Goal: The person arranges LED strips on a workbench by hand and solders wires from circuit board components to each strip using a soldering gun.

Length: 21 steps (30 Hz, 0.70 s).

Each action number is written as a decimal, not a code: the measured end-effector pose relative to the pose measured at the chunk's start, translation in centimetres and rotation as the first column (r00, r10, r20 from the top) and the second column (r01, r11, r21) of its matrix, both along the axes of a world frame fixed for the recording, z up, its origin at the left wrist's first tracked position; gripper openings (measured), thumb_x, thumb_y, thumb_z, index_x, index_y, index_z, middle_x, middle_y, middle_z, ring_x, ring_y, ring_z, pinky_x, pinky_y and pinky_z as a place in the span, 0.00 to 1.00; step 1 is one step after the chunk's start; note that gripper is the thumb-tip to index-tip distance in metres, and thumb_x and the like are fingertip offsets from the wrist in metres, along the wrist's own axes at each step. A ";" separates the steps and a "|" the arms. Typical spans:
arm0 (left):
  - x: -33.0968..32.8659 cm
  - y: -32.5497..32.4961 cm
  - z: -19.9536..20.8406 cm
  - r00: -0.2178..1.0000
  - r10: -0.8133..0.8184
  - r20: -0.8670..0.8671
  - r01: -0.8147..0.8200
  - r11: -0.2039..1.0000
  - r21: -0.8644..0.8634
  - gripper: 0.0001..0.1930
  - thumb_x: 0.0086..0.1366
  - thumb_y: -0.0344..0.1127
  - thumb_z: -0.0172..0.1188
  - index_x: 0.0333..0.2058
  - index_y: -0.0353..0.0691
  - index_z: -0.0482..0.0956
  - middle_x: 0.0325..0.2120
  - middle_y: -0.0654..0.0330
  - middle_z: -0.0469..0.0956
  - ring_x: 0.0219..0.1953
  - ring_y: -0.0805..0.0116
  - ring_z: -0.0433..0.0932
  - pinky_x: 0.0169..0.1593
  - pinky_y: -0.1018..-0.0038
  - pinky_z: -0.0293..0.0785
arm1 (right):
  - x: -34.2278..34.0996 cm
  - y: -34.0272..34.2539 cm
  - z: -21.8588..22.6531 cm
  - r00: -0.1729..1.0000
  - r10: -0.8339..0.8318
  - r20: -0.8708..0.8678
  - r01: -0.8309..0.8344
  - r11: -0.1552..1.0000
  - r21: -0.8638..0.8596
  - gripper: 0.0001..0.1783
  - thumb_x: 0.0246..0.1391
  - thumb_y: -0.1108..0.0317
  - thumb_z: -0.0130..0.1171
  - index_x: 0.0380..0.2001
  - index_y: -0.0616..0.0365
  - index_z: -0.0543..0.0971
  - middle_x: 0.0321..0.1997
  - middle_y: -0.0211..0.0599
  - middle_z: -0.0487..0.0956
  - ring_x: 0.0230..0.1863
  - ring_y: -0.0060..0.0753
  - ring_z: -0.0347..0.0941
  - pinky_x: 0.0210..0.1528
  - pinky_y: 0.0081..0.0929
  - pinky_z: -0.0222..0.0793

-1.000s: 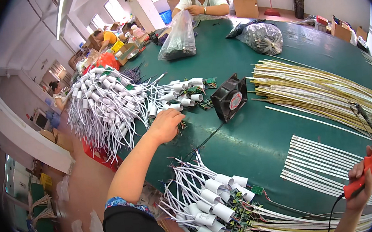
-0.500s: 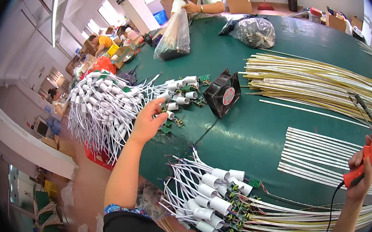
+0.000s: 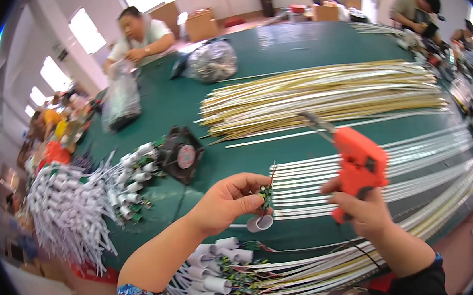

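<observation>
My left hand [image 3: 225, 205] is closed, pinching a small green circuit board [image 3: 265, 197] with thin reddish wires at its upper end. A white plastic sleeve [image 3: 260, 223] hangs just below the board. The board is held at the left ends of a row of white LED-type strips [image 3: 321, 189] lying side by side. In my right hand [image 3: 364, 210] is an orange-red soldering gun [image 3: 361, 160], its fingers wrapped round the grip. The gun's metal tip points up and left, above the table and apart from the board.
Sleeves with boards [image 3: 213, 285], joined to strips, lie along the near edge. A big heap of white sleeves and cables [image 3: 67, 208] sits left, near a black fan [image 3: 182, 154]. Beyond lies a long strip bundle [image 3: 317, 96]. Across the green table [image 3: 289, 47], a person [image 3: 141, 39] handles a plastic bag [image 3: 121, 96].
The view has turned right. My left hand has come from the pile of boards near the fan to the strip ends, now holding a circuit board. The soldering gun has moved in closer to it.
</observation>
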<state>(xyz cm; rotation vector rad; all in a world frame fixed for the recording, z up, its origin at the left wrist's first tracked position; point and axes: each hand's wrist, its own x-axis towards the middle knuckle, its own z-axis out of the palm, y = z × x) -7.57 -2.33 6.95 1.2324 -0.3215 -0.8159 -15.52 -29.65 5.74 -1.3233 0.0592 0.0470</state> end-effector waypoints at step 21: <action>-0.9 -0.5 8.5 0.405 -0.537 0.740 -0.425 0.606 0.672 0.14 0.55 0.24 0.61 0.40 0.36 0.70 0.32 0.52 0.71 0.33 0.53 0.75 0.37 0.66 0.72 | -0.4 0.3 -1.2 0.988 -0.150 0.022 0.151 0.969 -0.195 0.06 0.52 0.73 0.63 0.27 0.58 0.75 0.24 0.22 0.73 0.26 0.13 0.65 0.30 0.18 0.63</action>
